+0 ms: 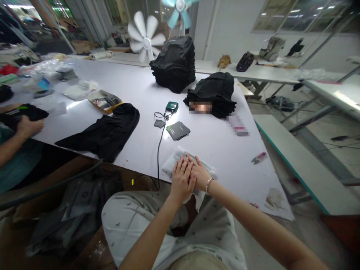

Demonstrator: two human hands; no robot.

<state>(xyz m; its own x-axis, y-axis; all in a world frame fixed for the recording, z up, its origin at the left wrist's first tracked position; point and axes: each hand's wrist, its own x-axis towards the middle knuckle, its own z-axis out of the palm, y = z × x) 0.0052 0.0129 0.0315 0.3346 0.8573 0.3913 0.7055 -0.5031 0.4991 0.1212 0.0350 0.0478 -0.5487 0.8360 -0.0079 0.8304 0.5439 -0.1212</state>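
So, a whitish cloth-like bundle (pixel 170 161) lay at the near edge of the tabletop (pixel 236 161), left of the near right corner. Left hand (pixel 181 180) and right hand (pixel 201 177) overlapped on it, fingers stretched, slightly parted; grip underneath hidden, can't tell. Handling looked under way; how much was left, unclear. Gray cards (pixel 178 131) sat beyond, untouched. Bundle's long axis ran roughly along the near edge, no clear front end.

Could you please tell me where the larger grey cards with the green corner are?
In the head view, the larger grey cards lie mid-picture on the white table, beyond the left hand and to the right of the black cable.
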